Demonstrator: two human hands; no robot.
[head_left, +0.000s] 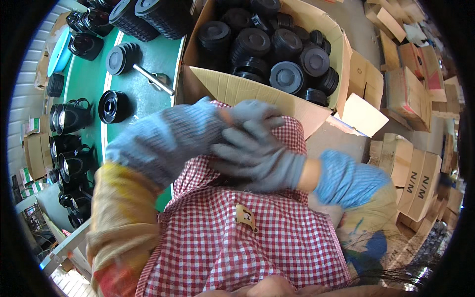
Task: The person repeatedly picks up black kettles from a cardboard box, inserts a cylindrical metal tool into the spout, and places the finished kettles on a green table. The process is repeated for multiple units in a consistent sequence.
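Both my hands wear grey knit gloves and meet over my lap, in front of a red-and-white checked apron [257, 257]. My left hand [255, 113] points to the right, its fingers bent and blurred, so their grip is unclear. Across its wrist and palm side lies my right hand [260, 161], fingers apart and pointing left, seeming to touch the left glove. A dark patch shows under the right palm; whether it is a thing or shadow I cannot make out. Blue sleeve covers [346, 180] wrap both forearms, with a strip of bare wrist showing at each glove.
Ahead stands an open cardboard box [237, 89] holding many black round lids [287, 77]. On the green table [141, 99] at left are a stack of lids [122, 58], a black ring-shaped part [114, 106], a metal rod [153, 79] and several black mugs [74, 163]. Cartons [410, 173] pile up at right.
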